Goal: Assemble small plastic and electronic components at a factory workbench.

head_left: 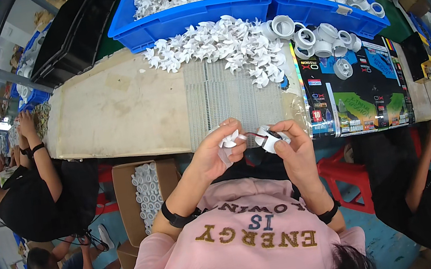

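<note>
Close to my body, at the table's front edge, both hands work on small white plastic parts. My left hand (pixel 211 150) is closed around a few white bladed pieces (pixel 229 142), like small fan impellers. My right hand (pixel 295 144) pinches a white plastic housing (pixel 270 141) with a dark part in it. A thin dark red wire (pixel 251 135) runs from the housing toward the left fingers. Beyond my hands lies a ribbed translucent mat (pixel 217 104), with a heap of loose white impellers (pixel 214 44) at its far end.
A blue bin (pixel 193 15) of impellers stands at the back, beside another blue bin (pixel 314 15) of white rings. Loose white rings (pixel 328 36) lie near a black printed sheet (pixel 353 98). A cardboard box (pixel 126 194) and red stool (pixel 345 177) flank me. People sit on both sides.
</note>
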A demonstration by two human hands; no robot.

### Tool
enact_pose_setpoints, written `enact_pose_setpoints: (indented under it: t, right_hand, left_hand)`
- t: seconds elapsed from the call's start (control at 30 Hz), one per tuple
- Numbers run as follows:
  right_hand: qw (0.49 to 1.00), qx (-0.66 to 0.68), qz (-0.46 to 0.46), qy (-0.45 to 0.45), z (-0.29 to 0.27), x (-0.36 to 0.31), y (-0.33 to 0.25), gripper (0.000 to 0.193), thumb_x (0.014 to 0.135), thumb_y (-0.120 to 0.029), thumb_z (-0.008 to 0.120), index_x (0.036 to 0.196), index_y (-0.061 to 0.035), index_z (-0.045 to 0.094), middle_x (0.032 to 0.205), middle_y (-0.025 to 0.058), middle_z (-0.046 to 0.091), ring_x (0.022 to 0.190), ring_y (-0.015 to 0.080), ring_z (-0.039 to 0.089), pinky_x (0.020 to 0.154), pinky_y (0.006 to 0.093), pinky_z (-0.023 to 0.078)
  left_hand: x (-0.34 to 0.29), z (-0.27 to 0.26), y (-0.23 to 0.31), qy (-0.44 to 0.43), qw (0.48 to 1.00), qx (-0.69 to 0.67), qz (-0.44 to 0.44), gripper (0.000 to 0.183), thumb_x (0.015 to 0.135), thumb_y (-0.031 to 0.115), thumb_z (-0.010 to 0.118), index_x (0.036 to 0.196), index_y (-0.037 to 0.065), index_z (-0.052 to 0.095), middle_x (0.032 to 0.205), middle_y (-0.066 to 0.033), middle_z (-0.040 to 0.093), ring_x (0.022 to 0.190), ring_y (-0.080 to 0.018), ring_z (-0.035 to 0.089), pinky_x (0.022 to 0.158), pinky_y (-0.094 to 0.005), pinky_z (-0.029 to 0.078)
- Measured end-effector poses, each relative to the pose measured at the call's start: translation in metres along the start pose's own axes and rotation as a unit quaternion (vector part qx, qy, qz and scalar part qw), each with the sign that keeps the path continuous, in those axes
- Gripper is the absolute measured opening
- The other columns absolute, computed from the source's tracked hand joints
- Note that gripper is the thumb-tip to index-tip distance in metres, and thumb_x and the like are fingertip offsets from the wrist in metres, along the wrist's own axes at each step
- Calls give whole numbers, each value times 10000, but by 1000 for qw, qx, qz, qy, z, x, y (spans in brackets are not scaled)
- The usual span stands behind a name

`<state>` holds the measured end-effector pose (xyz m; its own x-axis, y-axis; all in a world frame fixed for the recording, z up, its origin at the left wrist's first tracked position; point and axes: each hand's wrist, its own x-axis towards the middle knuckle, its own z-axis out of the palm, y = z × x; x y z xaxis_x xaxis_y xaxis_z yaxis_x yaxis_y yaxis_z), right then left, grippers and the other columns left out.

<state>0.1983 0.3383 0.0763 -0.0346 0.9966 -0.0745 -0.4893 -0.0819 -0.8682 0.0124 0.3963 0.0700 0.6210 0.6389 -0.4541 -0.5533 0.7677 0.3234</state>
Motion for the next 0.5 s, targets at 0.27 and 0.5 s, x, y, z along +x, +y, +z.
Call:
enact_pose_setpoints:
  t: [0.27, 0.5]
  right_hand:
    - [998, 27, 48, -42, 16, -6, -2, 403, 866, -30, 596, 1222, 13, 411, 1110, 118, 549, 983, 155, 564, 798, 285, 512]
    - [962, -260, 2, -84, 14, -3, 2, 472, 826, -65, 672, 1230, 3, 437, 1011, 60, 585, 880, 93, 566, 730, 217, 452]
  left_hand:
    - [4, -14, -9, -66, 980, 150, 112, 337, 913, 250, 511, 625, 91, 442, 719, -27, 490, 648, -142, 492, 609, -275, 437]
    - [-1, 11, -13, 46, 990, 60, 122, 192, 892, 152, 531, 731, 52, 496, 1132, -180, 588, 1091, -252, 558, 871, -370, 492]
